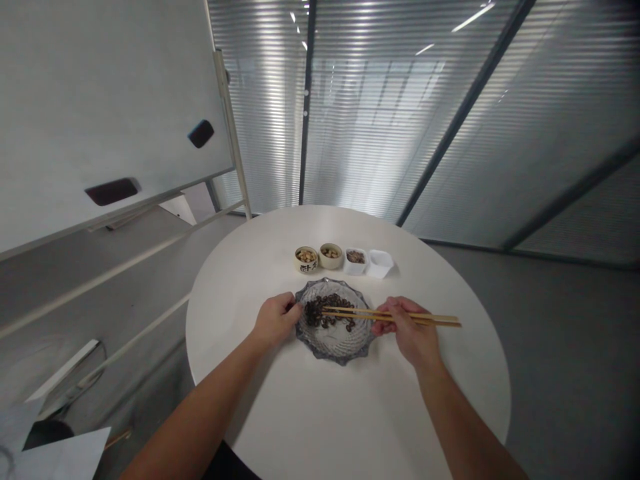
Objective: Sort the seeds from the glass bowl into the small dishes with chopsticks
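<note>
- Your right hand (407, 330): closed, gripping a pair of slim wooden chopsticks (390, 317) that run level, tips over the food.
- Your left hand (276, 319): loosely closed, fingers curled, nothing visible in it, right at the plate's edge.
- Dark curled food bits (327, 312): rough, irregular heap on the plate's left half, under the chopstick tips.
- Ribbed glass plate (345, 353): scalloped rim, centred between your hands.
- Beyond the plate, in a row: lettered ceramic cup (306, 260) and plain round cup (331, 255), both holding pale nuts; square white dish (355, 259) with brown bits; second square white dish (380, 263).
- All on a smooth round white table (350, 400).
- Left of the table: whiteboard (110, 113) on a metal frame.
</note>
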Motion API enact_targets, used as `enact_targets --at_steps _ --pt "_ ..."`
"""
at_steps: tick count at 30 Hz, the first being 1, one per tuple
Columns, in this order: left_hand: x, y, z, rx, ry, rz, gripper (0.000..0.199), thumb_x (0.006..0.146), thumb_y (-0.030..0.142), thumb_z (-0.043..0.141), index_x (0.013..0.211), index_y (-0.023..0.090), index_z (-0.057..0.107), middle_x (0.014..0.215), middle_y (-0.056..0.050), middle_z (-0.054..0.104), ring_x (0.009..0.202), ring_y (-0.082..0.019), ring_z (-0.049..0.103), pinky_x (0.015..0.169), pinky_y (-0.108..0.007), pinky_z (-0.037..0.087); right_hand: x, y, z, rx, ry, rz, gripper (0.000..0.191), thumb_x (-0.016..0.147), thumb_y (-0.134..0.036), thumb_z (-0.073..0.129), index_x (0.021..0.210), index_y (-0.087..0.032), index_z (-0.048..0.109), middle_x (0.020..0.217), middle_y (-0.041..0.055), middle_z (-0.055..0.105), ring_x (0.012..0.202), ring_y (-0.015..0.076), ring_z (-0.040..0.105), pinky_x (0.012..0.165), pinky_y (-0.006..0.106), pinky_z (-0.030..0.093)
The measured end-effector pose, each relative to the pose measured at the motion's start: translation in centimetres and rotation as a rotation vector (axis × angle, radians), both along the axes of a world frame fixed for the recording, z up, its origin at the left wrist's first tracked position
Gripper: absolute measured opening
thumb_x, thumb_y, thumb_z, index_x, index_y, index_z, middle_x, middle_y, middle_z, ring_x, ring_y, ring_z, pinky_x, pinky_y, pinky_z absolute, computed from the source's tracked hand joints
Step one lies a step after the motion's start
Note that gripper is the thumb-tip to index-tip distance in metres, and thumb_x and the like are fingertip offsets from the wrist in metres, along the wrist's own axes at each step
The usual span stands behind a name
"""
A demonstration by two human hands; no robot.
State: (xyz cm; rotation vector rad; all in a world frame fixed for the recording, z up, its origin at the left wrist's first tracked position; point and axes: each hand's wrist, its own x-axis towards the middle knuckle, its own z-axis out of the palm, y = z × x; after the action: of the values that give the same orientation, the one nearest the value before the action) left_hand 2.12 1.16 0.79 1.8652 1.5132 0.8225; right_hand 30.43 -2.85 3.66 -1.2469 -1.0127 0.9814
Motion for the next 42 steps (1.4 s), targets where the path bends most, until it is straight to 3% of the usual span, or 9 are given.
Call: enact_targets --at_steps 13,22,33,42 --pt "0.1 0.0 0.05 -0.018 -0.01 0.006 0.029 0.086 0.038 0.049 0.064 0.02 0.047 0.06 0.004 0.044 0.061 -0.012 0.043 0.058 -0.026 0.027 -0.11 -0.41 -0.67 0.088 -0.131 -0.053 0.043 0.089 -0.059 0.067 0.071 -0.02 0.07 0.052 0.0043 0.069 0.043 0.0205 0.065 0.046 0.031 0.057" --pt "0.0 0.12 -0.42 -0.007 -0.015 0.013 0.029 0.087 0.038 0.05 0.065 0.02 0.05 0.059 0.004 0.045 0.061 -0.012 0.043 0.057 -0.026 0.027 0.13 0.14 -0.62 0.168 0.019 -0.081 0.044 0.089 -0.057 0.067 0.069 -0.018 0.065 0.054 0.0037 0.067 0.039 0.0176 0.063 0.04 0.029 0.054" --pt "0.09 0.03 0.05 0.001 0.002 -0.006 0.029 0.087 0.038 0.048 0.065 0.02 0.05 0.06 0.003 0.045 0.062 -0.013 0.044 0.058 -0.026 0.027 0.04 -0.65 -0.72 0.097 -0.072 0.191 0.049 0.09 -0.066 0.061 0.076 -0.02 0.068 0.056 0.0046 0.07 0.044 0.0191 0.066 0.045 0.03 0.057" --pt "0.05 -0.04 0.31 -0.003 0.018 -0.001 0.03 0.087 0.039 0.049 0.064 0.02 0.048 0.06 0.004 0.043 0.061 -0.012 0.043 0.059 -0.026 0.027 -0.4 -0.72 -0.7 0.083 -0.158 0.158 0.048 0.09 -0.066 0.061 0.076 -0.021 0.068 0.052 0.0028 0.068 0.042 0.0192 0.064 0.043 0.029 0.054"
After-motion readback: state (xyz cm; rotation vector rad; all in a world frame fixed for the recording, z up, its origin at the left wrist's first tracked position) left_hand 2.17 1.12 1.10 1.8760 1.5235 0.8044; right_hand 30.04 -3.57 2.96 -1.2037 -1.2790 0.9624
